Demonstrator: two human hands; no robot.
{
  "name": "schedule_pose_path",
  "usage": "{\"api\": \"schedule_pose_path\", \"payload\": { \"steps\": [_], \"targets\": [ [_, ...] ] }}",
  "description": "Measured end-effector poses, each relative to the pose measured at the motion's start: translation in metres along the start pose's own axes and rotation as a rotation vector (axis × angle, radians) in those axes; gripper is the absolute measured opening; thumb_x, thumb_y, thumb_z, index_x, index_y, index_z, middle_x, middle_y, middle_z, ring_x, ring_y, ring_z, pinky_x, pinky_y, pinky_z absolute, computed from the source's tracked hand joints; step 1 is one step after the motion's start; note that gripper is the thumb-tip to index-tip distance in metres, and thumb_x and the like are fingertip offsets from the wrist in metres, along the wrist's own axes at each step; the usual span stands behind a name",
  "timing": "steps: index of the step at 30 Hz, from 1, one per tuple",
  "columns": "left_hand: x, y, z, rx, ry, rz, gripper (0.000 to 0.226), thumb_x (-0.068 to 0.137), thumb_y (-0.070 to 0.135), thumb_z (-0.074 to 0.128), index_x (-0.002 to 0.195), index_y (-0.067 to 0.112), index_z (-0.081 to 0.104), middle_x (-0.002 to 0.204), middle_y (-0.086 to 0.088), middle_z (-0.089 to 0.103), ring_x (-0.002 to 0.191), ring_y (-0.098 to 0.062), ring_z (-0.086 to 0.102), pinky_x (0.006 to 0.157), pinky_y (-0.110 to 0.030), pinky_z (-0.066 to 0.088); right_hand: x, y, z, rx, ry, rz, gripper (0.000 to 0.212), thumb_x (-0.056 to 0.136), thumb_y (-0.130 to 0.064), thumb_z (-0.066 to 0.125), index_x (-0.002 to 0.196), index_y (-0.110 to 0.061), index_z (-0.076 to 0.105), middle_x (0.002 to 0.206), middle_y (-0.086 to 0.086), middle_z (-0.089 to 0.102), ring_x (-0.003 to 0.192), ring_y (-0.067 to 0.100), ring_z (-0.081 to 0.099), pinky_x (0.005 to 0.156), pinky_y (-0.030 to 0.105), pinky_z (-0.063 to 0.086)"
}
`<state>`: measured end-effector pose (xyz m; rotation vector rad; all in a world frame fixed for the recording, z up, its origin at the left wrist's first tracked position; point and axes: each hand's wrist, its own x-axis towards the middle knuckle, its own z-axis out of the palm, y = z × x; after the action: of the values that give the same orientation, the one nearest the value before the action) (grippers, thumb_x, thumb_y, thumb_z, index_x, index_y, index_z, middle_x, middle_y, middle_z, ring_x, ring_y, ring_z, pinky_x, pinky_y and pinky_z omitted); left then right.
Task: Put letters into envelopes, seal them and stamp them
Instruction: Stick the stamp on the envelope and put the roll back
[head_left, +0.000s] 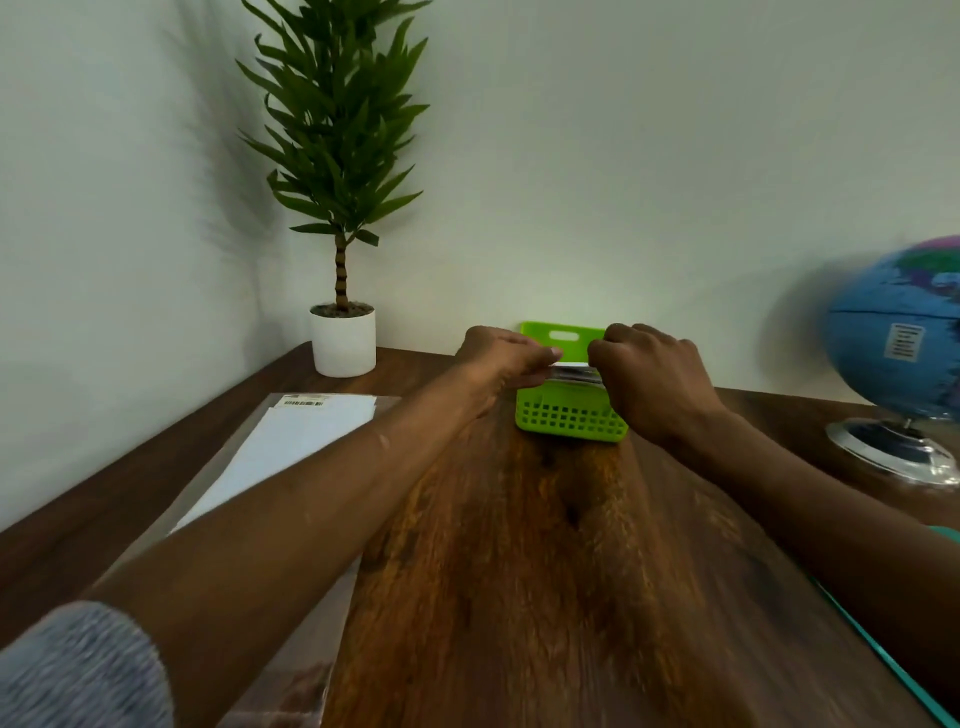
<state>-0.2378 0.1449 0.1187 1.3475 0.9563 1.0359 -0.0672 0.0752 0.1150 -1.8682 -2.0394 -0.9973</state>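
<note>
**White paper stack held over the green basket**

White sheets or envelopes, bundled into a thin stack (575, 375), sit at the top of the green basket (570, 423), partly inside it. Whether they are letters or envelopes cannot be told, since only the edges show. The left hand (501, 358) pinches the stack's left end with fingers curled over it, and the right hand (649, 382) grips the right end in the same way, knuckles up. Both hands are closed on the paper.

Such a stack should be light and thin, and likely to bend or fan apart if held at one end only. Smooth sheets may slide against each other, so a two-ended grip near the short edges, thumbs under and fingers on top, looks the safest hold. Lifting straight up should keep the corners from catching in the basket's lattice wall.

Left of the basket, on the wooden desk (519, 571), lies a clear plastic packet of white paper (291, 457) with a barcode label, untouched. Further left and behind the basket stands a potted plant (343, 208) in a white pot. Right of the basket, well apart, stands a blue globe (898, 353) on a silver base. Something teal (883, 654) lies along the desk's near right edge.
</note>
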Motion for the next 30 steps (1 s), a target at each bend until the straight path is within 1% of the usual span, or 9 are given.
{"api": "schedule_pose_path", "payload": {
  "steps": [2,4,6,8,12,18,23,26,30],
  "targets": [
    [0.003,-0.008,-0.002,0.231,0.044,0.141,0.035,0.075,0.012,0.089,0.104,-0.002,0.074,0.108,-0.023,0.073,0.089,-0.03,0.075,0.088,-0.039,0.061,0.004,-0.001,0.005,0.023,-0.02,0.011,0.02,0.088,-0.008,0.062,0.105,-0.017,0.065,0.105,0.005,0.064,0.099,0.033,0.062,0.061,0.035,0.035],
    [0.006,-0.014,-0.003,0.459,0.102,0.296,0.027,0.074,0.021,0.09,0.097,0.012,0.081,0.098,-0.009,0.076,0.085,-0.025,0.076,0.085,-0.034,0.06,0.006,0.0,0.008,0.04,-0.029,0.027,0.017,0.087,-0.008,0.062,0.102,-0.016,0.065,0.103,0.005,0.063,0.097,0.034,0.062,0.061,0.035,0.036],
    [0.012,-0.021,-0.002,0.601,0.141,0.403,0.015,0.076,0.023,0.088,0.089,0.019,0.083,0.08,0.002,0.074,0.081,-0.019,0.074,0.083,-0.033,0.059,0.006,0.002,0.014,0.064,-0.044,0.05,0.016,0.088,-0.007,0.062,0.1,-0.015,0.066,0.102,0.006,0.063,0.096,0.036,0.063,0.061,0.036,0.037],
    [0.019,-0.028,0.001,0.666,0.159,0.449,0.009,0.078,0.021,0.085,0.087,0.021,0.083,0.079,0.003,0.075,0.078,-0.015,0.073,0.082,-0.034,0.058,0.006,0.003,0.02,0.086,-0.07,0.084,0.016,0.089,-0.006,0.06,0.101,-0.014,0.067,0.103,0.007,0.064,0.095,0.037,0.064,0.063,0.037,0.04],
    [0.028,-0.038,0.003,0.695,0.2,0.477,0.006,0.08,0.021,0.082,0.086,0.023,0.082,0.09,0.005,0.078,0.077,-0.01,0.068,0.082,-0.034,0.058,0.004,0.0,0.031,0.124,-0.121,0.137,0.021,0.091,-0.003,0.059,0.106,-0.013,0.07,0.106,0.008,0.065,0.095,0.036,0.065,0.069,0.04,0.052],
    [0.032,-0.048,0.001,0.757,0.231,0.448,0.007,0.083,0.024,0.078,0.089,0.023,0.081,0.095,0.005,0.078,0.09,-0.015,0.07,0.083,-0.032,0.055,0.002,-0.008,0.038,0.173,-0.18,0.188,0.037,0.084,0.001,0.057,0.116,-0.012,0.071,0.113,0.011,0.068,0.1,0.039,0.066,0.076,0.045,0.056],
    [0.012,-0.054,0.002,0.865,0.21,0.511,0.024,0.092,0.025,0.069,0.114,0.021,0.075,0.116,-0.006,0.07,0.108,-0.022,0.064,0.095,-0.035,0.048,-0.011,-0.011,0.032,0.269,-0.191,0.223,0.044,0.086,-0.008,0.06,0.13,-0.014,0.064,0.134,0.013,0.058,0.118,0.038,0.056,0.08,0.047,0.056],
    [-0.012,-0.056,0.017,0.881,0.101,0.566,0.031,0.09,0.021,0.071,0.121,0.017,0.071,0.115,-0.011,0.067,0.105,-0.026,0.062,0.095,-0.033,0.045,-0.041,-0.005,0.021,0.303,-0.145,0.261,0.046,0.091,-0.022,0.062,0.137,-0.017,0.06,0.151,0.013,0.044,0.129,0.037,0.047,0.086,0.048,0.056],
    [-0.062,-0.055,0.058,0.82,-0.104,0.569,0.026,0.088,0.021,0.074,0.113,0.017,0.074,0.1,-0.003,0.075,0.087,-0.022,0.069,0.082,-0.031,0.052,-0.107,0.023,0.002,0.392,-0.143,0.315,0.037,0.095,-0.024,0.058,0.13,-0.017,0.067,0.143,0.013,0.054,0.124,0.035,0.056,0.096,0.044,0.051]
  ]
}}
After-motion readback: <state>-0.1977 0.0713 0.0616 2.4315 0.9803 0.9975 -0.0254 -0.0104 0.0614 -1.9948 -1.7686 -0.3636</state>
